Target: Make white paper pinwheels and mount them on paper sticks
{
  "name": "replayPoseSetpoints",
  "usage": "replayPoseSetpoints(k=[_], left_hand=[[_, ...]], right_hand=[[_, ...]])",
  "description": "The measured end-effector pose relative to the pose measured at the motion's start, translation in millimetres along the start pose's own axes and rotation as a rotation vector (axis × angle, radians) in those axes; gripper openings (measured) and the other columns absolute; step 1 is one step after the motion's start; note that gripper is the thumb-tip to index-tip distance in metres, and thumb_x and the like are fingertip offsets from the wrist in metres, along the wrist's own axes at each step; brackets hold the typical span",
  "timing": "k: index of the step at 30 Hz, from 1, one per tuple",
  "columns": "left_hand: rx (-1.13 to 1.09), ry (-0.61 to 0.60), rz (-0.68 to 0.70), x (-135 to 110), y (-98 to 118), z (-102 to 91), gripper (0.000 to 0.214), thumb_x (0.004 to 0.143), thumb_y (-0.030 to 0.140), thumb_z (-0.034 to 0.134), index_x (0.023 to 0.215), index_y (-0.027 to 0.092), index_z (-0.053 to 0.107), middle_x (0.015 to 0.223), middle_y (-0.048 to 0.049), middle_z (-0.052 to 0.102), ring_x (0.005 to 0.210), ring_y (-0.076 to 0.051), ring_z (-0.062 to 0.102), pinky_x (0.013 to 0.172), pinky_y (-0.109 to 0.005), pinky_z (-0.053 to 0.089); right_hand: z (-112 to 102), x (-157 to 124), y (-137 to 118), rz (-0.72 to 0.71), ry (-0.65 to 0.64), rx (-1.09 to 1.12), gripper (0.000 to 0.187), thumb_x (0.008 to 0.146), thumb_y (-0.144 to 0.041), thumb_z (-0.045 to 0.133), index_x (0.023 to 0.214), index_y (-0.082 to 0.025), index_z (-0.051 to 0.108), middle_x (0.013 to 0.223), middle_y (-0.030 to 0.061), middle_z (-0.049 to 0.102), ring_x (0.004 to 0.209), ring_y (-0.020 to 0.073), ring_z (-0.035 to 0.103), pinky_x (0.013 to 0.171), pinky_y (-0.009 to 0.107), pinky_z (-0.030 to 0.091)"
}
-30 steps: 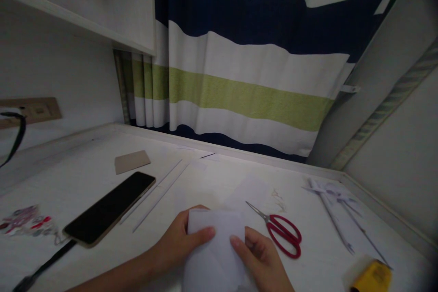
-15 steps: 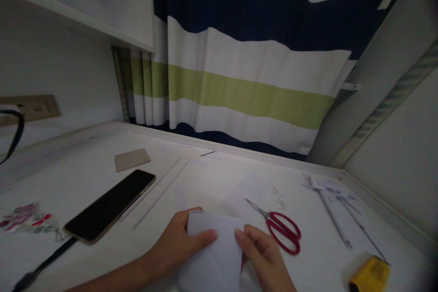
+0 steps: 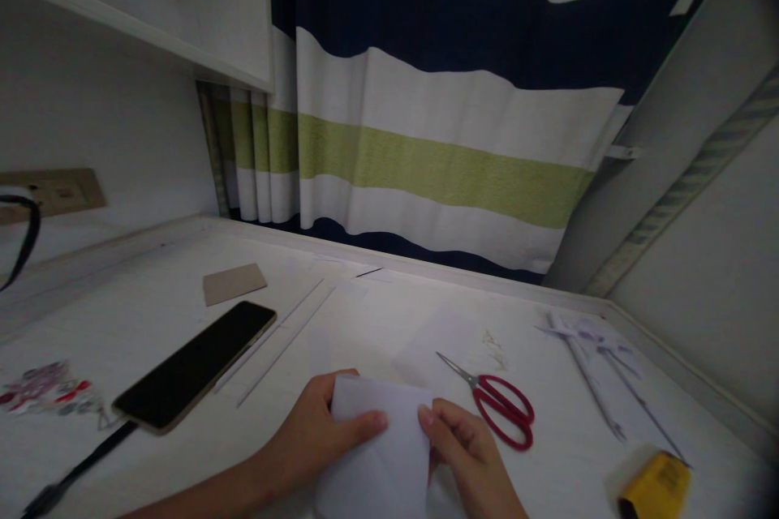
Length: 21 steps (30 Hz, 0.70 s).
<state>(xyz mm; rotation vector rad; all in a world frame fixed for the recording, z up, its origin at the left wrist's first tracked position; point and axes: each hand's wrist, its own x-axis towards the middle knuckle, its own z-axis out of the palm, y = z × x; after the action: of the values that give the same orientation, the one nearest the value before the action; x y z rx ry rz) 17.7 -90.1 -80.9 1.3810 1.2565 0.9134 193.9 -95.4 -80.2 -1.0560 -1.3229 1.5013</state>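
A folded sheet of white paper (image 3: 380,466) is held up between both hands at the bottom middle of the head view. My left hand (image 3: 322,426) grips its left side, thumb flat on the front and fingers behind. At the paper's upper right edge, my right hand (image 3: 466,450) pinches it between thumb and curled fingers. The lower end of the paper runs out of the frame. Just right of my right hand lie scissors (image 3: 496,401) with red handles, blades pointing up and left.
A black phone (image 3: 198,365) with a cable lies left, near a brown card (image 3: 234,284) and small red and pink trinkets (image 3: 49,389). Two thin white strips (image 3: 286,345) lie behind my left hand. At right are thin rods on paper (image 3: 593,373) and a yellow object (image 3: 657,486).
Hands and paper keep almost the same place and grip. The whole view has shifted very slightly.
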Motion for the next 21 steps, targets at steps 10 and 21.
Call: replayPoseSetpoints(k=[10, 21], left_hand=[[-0.006, -0.006, -0.011, -0.7, 2.1, 0.5, 0.034, 0.059, 0.041, 0.064, 0.062, 0.016, 0.041, 0.054, 0.0061, 0.042, 0.05, -0.009, 0.043, 0.044, -0.018, 0.034], [0.006, -0.012, -0.043, -2.0, 1.6, 2.0, 0.035, 0.057, 0.044, 0.063, 0.063, 0.017, 0.041, 0.056, 0.0051, 0.042, 0.053, -0.011, 0.042, 0.046, -0.019, 0.034]], right_hand=[[0.1, 0.0, -1.8, 0.01, 0.012, -0.003, 0.037, 0.068, -0.049, 0.055, 0.053, -0.016, 0.046, 0.044, -0.0053, 0.041, 0.04, 0.0088, 0.043, 0.04, 0.02, 0.036], [-1.1, 1.5, -1.8, 0.018, 0.039, -0.01, 0.04, 0.066, -0.051, 0.055, 0.052, -0.016, 0.044, 0.045, -0.0058, 0.037, 0.042, 0.0079, 0.038, 0.041, 0.019, 0.031]])
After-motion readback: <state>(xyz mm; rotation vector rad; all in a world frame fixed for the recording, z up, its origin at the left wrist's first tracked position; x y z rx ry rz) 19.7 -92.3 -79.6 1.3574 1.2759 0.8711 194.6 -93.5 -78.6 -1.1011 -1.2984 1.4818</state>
